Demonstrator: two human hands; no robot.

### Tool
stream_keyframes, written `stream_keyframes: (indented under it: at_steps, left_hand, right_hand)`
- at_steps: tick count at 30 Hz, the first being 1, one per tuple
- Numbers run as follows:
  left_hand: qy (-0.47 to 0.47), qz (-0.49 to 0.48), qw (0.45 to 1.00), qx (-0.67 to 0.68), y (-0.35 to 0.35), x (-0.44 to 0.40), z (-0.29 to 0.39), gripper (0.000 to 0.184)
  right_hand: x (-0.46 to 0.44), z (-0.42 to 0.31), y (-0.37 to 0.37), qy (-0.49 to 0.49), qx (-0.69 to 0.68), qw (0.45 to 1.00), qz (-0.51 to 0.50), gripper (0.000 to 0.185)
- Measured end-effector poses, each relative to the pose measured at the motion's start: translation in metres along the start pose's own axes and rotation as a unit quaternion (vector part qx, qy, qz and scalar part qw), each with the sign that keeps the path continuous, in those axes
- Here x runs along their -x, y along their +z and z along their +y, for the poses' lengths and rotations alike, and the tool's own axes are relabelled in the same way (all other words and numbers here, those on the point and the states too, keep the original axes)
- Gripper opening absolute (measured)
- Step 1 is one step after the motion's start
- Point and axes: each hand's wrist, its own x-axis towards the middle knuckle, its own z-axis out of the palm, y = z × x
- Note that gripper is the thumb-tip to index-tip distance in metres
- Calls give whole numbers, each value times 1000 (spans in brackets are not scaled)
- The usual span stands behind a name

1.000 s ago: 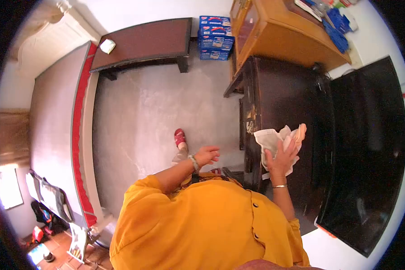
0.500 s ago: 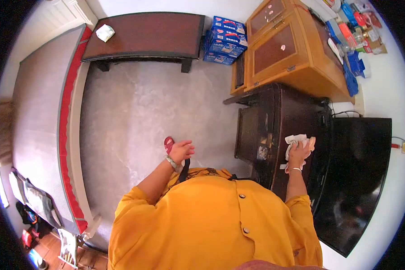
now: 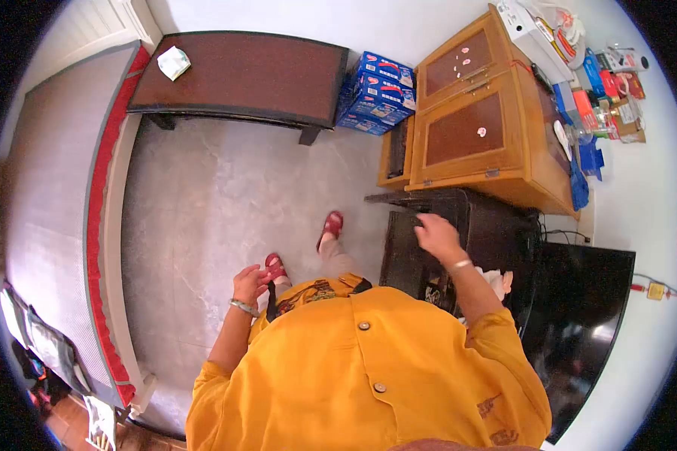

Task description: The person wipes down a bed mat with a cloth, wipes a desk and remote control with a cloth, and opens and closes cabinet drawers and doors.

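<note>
My right hand (image 3: 438, 237) is over the front part of the dark wooden stand (image 3: 500, 218), its fingers bent and blurred; whether it holds anything cannot be made out. Behind my right forearm, the pale crumpled cloth (image 3: 502, 283) lies on the stand, partly hidden by the arm. My left hand (image 3: 250, 286) hangs low on the left above the floor, near a red shoe (image 3: 275, 267). Its fingers are apart and hold nothing. A black strap hangs beside it, against the yellow shirt (image 3: 368, 368).
A dark low table (image 3: 263, 75) bears a small white-green packet (image 3: 174, 63). Blue boxes (image 3: 384, 90) are stacked beside a wooden cabinet (image 3: 470, 135) with clutter on top. A black screen (image 3: 579, 323) stands at the right, a red-edged bed (image 3: 60, 188) at the left.
My right hand has let go of the cloth and moved left, off it. My left hand has moved down and left. The view has shifted, and both red shoes now show.
</note>
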Motion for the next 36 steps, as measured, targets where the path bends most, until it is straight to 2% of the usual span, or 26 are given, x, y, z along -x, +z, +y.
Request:
stream_keyframes:
  at_steps: [3, 7, 8, 10, 11, 12, 14, 16, 19, 22, 28, 31, 32, 35, 36]
  left_hand:
    - [4, 27, 1000, 14, 12, -5, 6, 39]
    - [28, 112, 990, 80, 32, -12, 7, 40]
    - [36, 142, 986, 82, 39, -13, 4, 37]
    - [37, 118, 991, 57, 20, -35, -51, 38]
    - [39, 101, 993, 44, 16, -49, -64, 38]
    - [-22, 156, 972, 175, 59, -18, -26, 38]
    - [-48, 174, 971, 159, 83, -17, -24, 38]
    - [-79, 182, 968, 151, 99, -20, -24, 38]
    - [-132, 175, 968, 126, 106, -41, -28, 40]
    - [-134, 172, 967, 133, 96, -72, -45, 43]
    - [-142, 171, 963, 151, 105, -113, -38, 40]
    - [-105, 172, 969, 141, 99, -111, -48, 39]
    - [-87, 159, 975, 128, 100, -115, -49, 39]
    - [-48, 156, 985, 60, 93, -120, -65, 37]
    - [-32, 165, 984, 64, 91, -124, -74, 35]
  right_hand:
    - [-84, -25, 37, -130, -5, 991, -12, 33]
    - [-199, -9, 53, -195, 100, 975, -47, 33]
    - [-228, 5, 57, -194, 140, 970, -54, 34]
    - [-283, 42, 63, -186, 218, 956, -68, 36]
    - [-311, 51, 54, -148, 259, 949, -107, 39]
    - [-333, 58, 40, -110, 301, 935, -149, 41]
    - [-375, 82, 28, -76, 342, 921, -173, 45]
    - [-407, 109, 28, -65, 362, 919, -141, 49]
    - [-437, 148, 33, -44, 410, 899, -147, 53]
    - [-448, 168, 31, -3, 446, 874, -192, 56]
    - [-448, 149, 22, -26, 573, 758, -311, 57]
    - [-457, 152, 39, 19, 560, 777, -287, 56]
    - [-459, 161, 40, -6, 557, 786, -267, 56]
    - [-485, 160, 26, 38, 502, 800, -326, 47]
    - [-484, 167, 17, -5, 520, 808, -277, 43]
